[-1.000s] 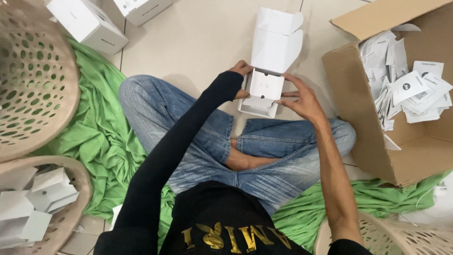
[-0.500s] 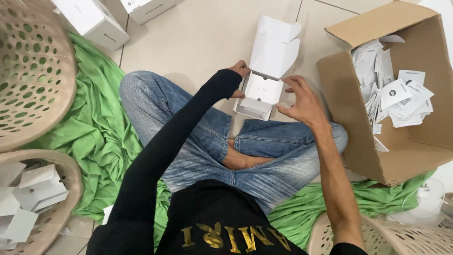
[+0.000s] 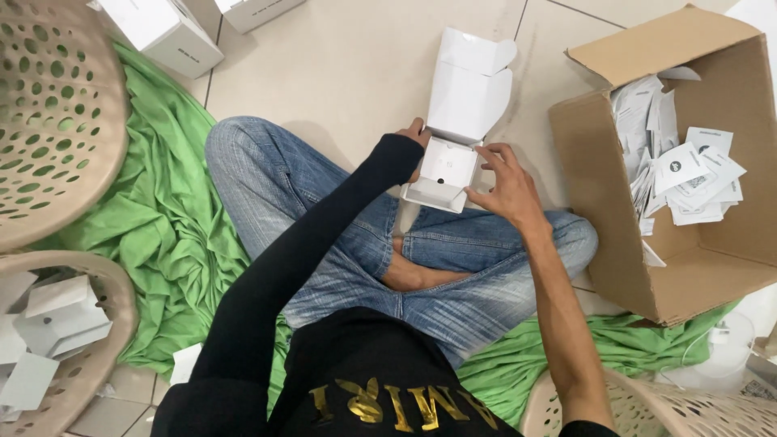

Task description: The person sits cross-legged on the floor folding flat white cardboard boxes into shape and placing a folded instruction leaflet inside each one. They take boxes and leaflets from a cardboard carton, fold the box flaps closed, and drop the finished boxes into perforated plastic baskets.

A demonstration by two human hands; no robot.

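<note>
The white box [image 3: 443, 171] sits open between the fingers of both hands, above the person's crossed legs, its lid [image 3: 469, 89] standing up and away past the fingertips. The left hand [image 3: 414, 139], mostly hidden by a black sleeve, grips the box's left edge with curled fingers. The right hand [image 3: 506, 188] holds the right edge, fingers spread and bent over the rim, thumb along the near corner. Beyond the lid lies bare tiled floor [image 3: 340, 73], open room. Right of the right hand, near but apart, stands a cardboard carton [image 3: 615, 218] holding white leaflets [image 3: 688, 174]. Well left of the left hand lie green cloth [image 3: 162, 218] and two perforated baskets [image 3: 48, 121].
</note>
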